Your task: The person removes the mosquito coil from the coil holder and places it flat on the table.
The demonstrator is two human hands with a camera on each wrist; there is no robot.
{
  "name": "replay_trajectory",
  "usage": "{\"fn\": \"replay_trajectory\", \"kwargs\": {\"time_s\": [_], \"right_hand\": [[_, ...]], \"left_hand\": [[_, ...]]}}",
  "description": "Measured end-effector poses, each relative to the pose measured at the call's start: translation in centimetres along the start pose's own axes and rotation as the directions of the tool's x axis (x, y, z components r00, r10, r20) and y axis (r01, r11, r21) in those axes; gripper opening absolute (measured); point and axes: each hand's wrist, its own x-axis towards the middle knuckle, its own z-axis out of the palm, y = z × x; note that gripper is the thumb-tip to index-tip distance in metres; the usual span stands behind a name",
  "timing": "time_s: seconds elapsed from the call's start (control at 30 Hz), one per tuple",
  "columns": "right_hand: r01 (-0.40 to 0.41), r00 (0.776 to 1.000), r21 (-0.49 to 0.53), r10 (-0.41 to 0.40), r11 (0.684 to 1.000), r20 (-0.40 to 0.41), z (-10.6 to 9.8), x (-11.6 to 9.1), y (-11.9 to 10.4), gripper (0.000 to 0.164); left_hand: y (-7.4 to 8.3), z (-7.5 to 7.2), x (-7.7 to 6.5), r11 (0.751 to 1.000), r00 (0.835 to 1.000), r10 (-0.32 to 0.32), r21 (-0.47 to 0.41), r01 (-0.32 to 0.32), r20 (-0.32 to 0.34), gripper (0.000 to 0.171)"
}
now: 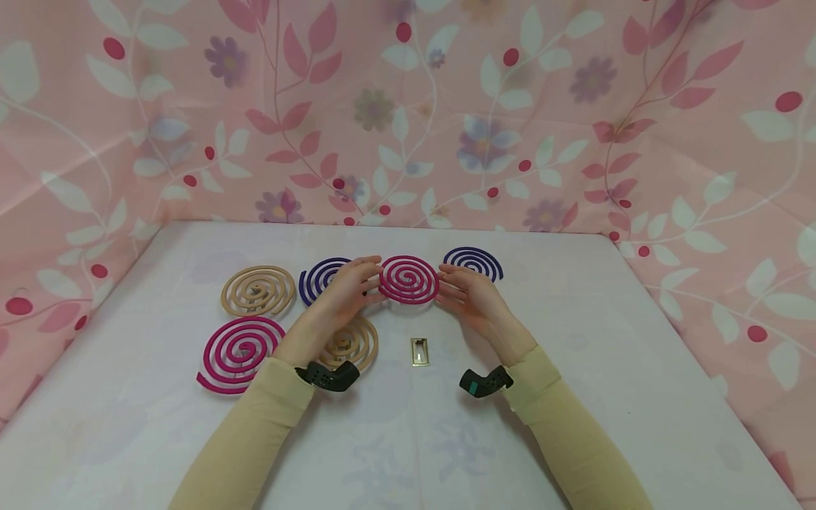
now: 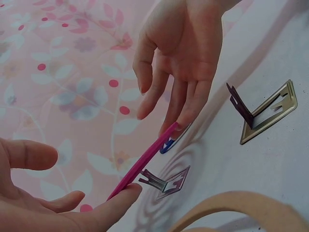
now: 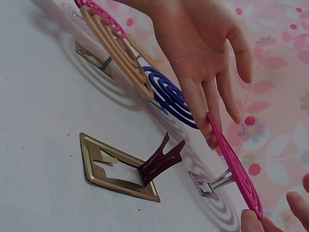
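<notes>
A pink mosquito coil lies level on a small metal stand, raised off the white table between both hands. My left hand touches its left edge with extended fingers, the thumb standing apart from the coil in the left wrist view. On the opposite edge, the fingertips of my right hand touch the rim, that thumb apart too. Nearer to me, a brass-coloured stand bears no coil; its forked prong points upward.
On the left are a tan coil, another pink coil and a second tan coil, partly behind the left arm. One blue coil sits behind the left hand, another blue coil behind the right. A floral curtain hangs behind.
</notes>
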Motion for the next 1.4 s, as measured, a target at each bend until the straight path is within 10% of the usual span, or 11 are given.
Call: {"fn": "replay_trajectory", "kwargs": {"time_s": [1.4], "right_hand": [[0.089,0.996,0.012,-0.089,0.996,-0.027,-0.7,-0.7,-1.9,0.042]], "left_hand": [[0.7,1.5,-1.0,0.992,0.993,0.106,-0.065,-0.109,-0.049,0.054]]}}
